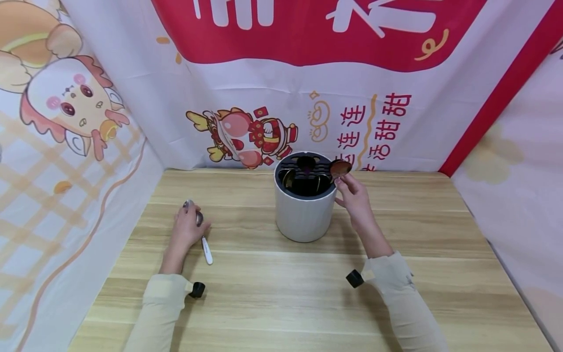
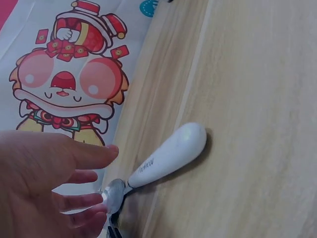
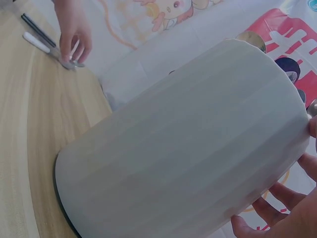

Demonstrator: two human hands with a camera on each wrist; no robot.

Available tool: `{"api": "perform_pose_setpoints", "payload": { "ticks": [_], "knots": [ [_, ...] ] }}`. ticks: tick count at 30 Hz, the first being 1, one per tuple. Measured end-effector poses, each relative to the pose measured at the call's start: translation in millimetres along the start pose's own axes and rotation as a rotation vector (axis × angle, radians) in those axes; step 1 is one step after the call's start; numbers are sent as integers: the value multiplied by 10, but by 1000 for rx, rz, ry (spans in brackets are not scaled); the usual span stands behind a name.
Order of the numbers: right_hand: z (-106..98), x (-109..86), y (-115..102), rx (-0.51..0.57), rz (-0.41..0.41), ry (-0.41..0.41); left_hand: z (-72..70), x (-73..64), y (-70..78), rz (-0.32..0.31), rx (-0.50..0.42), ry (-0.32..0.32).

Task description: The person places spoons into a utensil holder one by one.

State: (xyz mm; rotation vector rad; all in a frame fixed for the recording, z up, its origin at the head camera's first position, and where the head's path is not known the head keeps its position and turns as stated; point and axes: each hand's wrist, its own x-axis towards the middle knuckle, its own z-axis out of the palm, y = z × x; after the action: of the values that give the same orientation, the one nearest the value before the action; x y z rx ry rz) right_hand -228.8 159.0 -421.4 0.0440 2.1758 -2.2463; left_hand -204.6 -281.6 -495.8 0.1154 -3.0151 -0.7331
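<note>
On the table at the left lies a spoon with a white handle [image 1: 207, 250], its metal bowl [image 2: 115, 195] beside my left hand [image 1: 188, 226]. The left fingertips reach that bowl, with thumb and fingers apart in the left wrist view. A dark thin-handled utensil [image 3: 37, 29] lies alongside, partly hidden. My right hand [image 1: 355, 201] grips the upper side of a white utensil holder [image 1: 305, 217], thumb at the rim and fingers along the outer wall. Just by the thumb, a reddish-brown spoon bowl [image 1: 340, 168] sticks out of the holder.
The holder's dark slotted insert [image 1: 303, 169] bears several spoons, bowls up. Behind the wooden table [image 1: 272, 303] hangs a printed white and red cloth [image 1: 255, 78]. Another printed cloth [image 1: 48, 195] runs along the left side.
</note>
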Motion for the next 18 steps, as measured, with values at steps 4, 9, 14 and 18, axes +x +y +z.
{"api": "perform_pose_setpoints", "payload": {
  "ticks": [4, 9, 14, 18],
  "knots": [
    [-3, -1, -2, -2, -5, -6, 25, 10, -46, 31, 18, 8],
    [-9, 6, -5, -5, -4, -5, 47, 37, -67, 20, 23, 31],
    [-8, 7, -8, -10, -3, -10, 49, 65, -85, -53, 28, 27],
    [-10, 5, -7, -11, -1, -12, 61, 84, -102, -70, 48, 15]
  ]
}}
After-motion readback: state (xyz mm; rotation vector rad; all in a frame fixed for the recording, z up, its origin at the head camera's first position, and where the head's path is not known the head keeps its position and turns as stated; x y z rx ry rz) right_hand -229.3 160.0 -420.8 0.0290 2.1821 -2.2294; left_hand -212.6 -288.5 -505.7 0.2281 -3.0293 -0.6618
